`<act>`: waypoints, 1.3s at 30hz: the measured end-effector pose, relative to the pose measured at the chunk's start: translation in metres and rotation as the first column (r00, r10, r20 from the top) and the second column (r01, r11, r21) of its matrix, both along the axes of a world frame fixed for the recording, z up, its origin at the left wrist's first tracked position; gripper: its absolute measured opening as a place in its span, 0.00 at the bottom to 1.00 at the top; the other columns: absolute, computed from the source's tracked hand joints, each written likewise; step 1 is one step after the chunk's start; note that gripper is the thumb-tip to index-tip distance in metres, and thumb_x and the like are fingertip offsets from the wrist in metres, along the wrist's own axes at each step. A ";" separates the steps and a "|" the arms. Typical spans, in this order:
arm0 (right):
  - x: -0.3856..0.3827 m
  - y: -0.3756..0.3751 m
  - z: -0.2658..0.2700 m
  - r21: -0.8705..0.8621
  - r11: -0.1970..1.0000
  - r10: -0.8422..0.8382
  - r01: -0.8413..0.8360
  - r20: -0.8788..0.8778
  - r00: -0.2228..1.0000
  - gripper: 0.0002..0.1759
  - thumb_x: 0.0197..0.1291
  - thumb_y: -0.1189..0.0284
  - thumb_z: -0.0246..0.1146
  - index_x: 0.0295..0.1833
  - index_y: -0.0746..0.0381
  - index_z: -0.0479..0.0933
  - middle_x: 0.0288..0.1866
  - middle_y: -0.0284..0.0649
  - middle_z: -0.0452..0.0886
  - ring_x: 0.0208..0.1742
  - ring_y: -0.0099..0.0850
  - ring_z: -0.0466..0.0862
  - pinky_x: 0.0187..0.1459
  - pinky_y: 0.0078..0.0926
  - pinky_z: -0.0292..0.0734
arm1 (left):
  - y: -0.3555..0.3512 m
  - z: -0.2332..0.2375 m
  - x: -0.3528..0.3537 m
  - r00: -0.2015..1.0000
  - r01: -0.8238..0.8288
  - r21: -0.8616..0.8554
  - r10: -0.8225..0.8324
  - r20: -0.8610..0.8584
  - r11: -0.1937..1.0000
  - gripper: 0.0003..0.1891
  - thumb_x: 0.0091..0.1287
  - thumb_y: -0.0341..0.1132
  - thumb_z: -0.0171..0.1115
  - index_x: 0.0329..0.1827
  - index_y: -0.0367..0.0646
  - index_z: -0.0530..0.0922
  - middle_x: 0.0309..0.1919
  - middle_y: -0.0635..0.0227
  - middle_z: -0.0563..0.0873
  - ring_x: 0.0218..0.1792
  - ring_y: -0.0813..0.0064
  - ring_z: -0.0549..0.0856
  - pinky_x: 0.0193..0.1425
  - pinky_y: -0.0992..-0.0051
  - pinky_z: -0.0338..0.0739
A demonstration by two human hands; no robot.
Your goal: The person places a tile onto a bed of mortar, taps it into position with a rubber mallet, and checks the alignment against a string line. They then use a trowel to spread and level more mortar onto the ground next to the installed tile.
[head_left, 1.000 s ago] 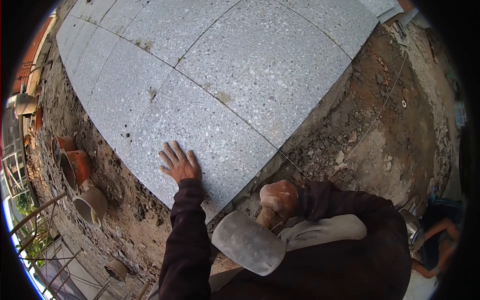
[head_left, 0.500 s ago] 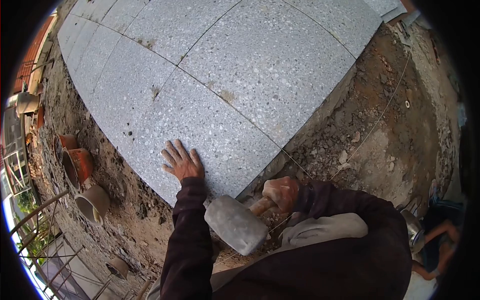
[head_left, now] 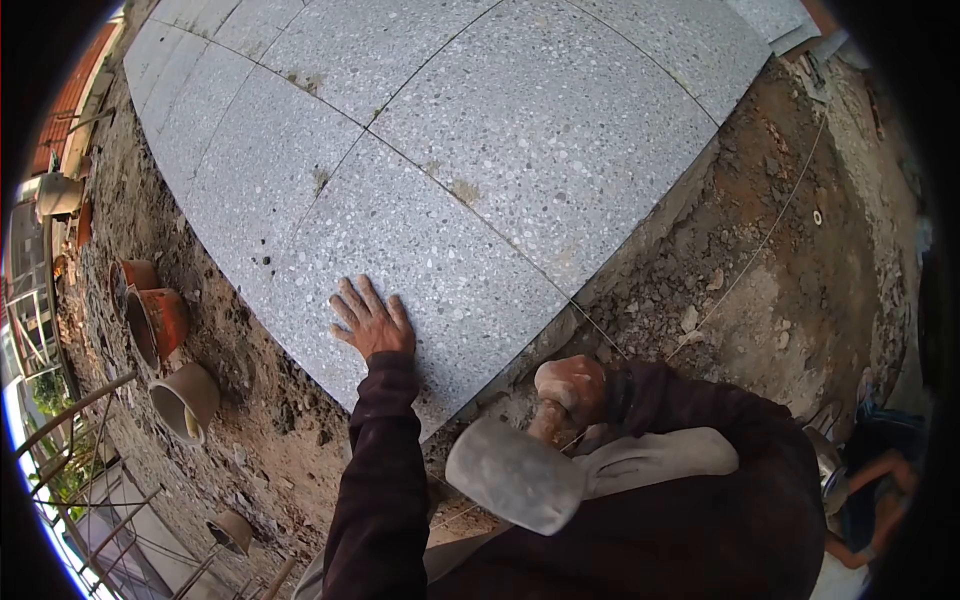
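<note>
My left hand (head_left: 373,318) lies flat with fingers spread on a grey speckled paving slab (head_left: 440,285), close to its near corner. Wrapped round the short wooden handle of a mallet (head_left: 515,476) is my right hand (head_left: 570,388). The mallet's big grey head hangs in front of my body, just off the slab's near corner and apart from it. My right fingers hide most of the handle. Further slabs of the same kind (head_left: 560,120) adjoin this one, with thin joints between them and small patches of dirt on top.
A taut string (head_left: 765,235) runs over the rough soil (head_left: 740,300) at the right. On the left dirt lie an orange bucket (head_left: 158,325) and a grey bucket (head_left: 185,400), near thin metal bars (head_left: 75,425). Another person's arm (head_left: 880,500) shows at the lower right.
The mallet head has swung a little to the right and down, away from the slab's corner. My left hand stays flat on the slab, and the view has shifted slightly.
</note>
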State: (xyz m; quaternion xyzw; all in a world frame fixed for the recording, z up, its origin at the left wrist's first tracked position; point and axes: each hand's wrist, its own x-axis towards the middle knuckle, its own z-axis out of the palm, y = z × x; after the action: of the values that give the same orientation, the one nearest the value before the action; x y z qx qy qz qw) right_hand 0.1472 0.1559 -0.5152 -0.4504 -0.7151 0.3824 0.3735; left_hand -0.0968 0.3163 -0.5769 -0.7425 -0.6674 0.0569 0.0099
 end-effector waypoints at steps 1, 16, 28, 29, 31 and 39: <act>0.004 -0.008 -0.009 -0.098 0.995 -0.008 0.022 0.142 0.990 0.21 0.48 0.59 0.64 0.37 0.64 0.67 0.23 0.42 0.72 0.19 0.37 0.76 0.17 0.32 0.69 | 0.003 0.000 0.002 1.000 0.003 0.006 -0.003 0.006 1.000 0.29 0.64 0.48 0.43 0.66 0.44 0.56 0.68 0.57 0.50 0.68 0.49 0.46 0.61 0.39 0.40; 0.014 0.087 0.085 0.045 0.997 0.061 -0.064 0.062 0.996 0.21 0.53 0.68 0.61 0.48 0.70 0.67 0.31 0.50 0.78 0.27 0.42 0.81 0.26 0.31 0.75 | 0.006 0.005 -0.016 0.997 -0.022 -0.086 0.029 0.076 0.996 0.32 0.63 0.52 0.45 0.67 0.46 0.55 0.68 0.56 0.49 0.68 0.46 0.45 0.62 0.38 0.38; -0.067 0.147 0.061 0.042 0.997 0.032 -0.057 0.438 0.898 0.24 0.53 0.64 0.56 0.52 0.66 0.66 0.29 0.54 0.77 0.31 0.52 0.79 0.34 0.41 0.74 | 0.034 0.014 -0.031 0.908 -0.287 -0.097 0.303 0.291 0.953 0.32 0.64 0.49 0.43 0.66 0.36 0.54 0.69 0.56 0.48 0.68 0.49 0.44 0.65 0.42 0.34; -0.069 0.132 0.031 -0.199 0.975 0.009 0.103 0.493 0.870 0.23 0.53 0.65 0.55 0.52 0.67 0.66 0.28 0.55 0.77 0.31 0.54 0.78 0.33 0.42 0.74 | 0.033 0.013 -0.031 0.902 -0.280 -0.102 0.298 0.311 0.955 0.32 0.64 0.48 0.43 0.66 0.35 0.54 0.69 0.56 0.47 0.69 0.49 0.44 0.64 0.42 0.34; -0.074 0.130 0.002 -0.374 0.887 -0.042 0.271 0.519 0.854 0.21 0.54 0.67 0.55 0.51 0.67 0.66 0.27 0.56 0.76 0.31 0.56 0.77 0.31 0.44 0.72 | 0.040 0.010 -0.034 0.901 -0.286 -0.078 0.296 0.317 0.955 0.32 0.64 0.48 0.43 0.65 0.35 0.55 0.69 0.56 0.48 0.68 0.50 0.45 0.64 0.42 0.34; -0.091 0.136 0.061 -0.212 0.926 -0.295 0.311 0.102 0.950 0.24 0.59 0.51 0.49 0.36 0.65 0.68 0.15 0.41 0.70 0.18 0.32 0.74 0.21 0.33 0.66 | 0.036 0.009 -0.031 0.907 -0.279 -0.079 0.289 0.307 0.957 0.31 0.65 0.47 0.43 0.65 0.36 0.56 0.68 0.56 0.49 0.68 0.50 0.45 0.64 0.41 0.35</act>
State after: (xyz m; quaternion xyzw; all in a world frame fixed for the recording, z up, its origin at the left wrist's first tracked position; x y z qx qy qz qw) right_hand 0.0565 0.2916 -0.4546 -0.6077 -0.6010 0.3834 0.3500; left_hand -0.1279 0.3520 -0.5679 -0.6370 -0.7602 -0.0503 -0.1175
